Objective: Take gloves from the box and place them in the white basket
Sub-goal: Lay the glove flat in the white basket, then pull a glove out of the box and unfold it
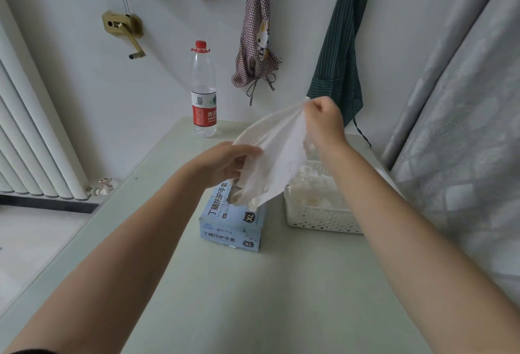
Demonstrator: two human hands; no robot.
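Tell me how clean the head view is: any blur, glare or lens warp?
Head view: soft, even light, no hard glare. The glove, held by the left hand and right hand, is blurred. The radiator and curtain bend at the edges from wide-angle warp. The box print stays readable.

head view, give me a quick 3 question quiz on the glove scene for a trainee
1. True or false: the white glove is stretched between the right hand and the left hand.
2. What stands on the table beyond the glove box?
A. a mug
B. a water bottle
C. a kettle
3. Fill in: the white basket sits to the ____ of the glove box.

Key
1. True; both hands grip the glove above the box.
2. B, the water bottle, with its red cap on.
3. right
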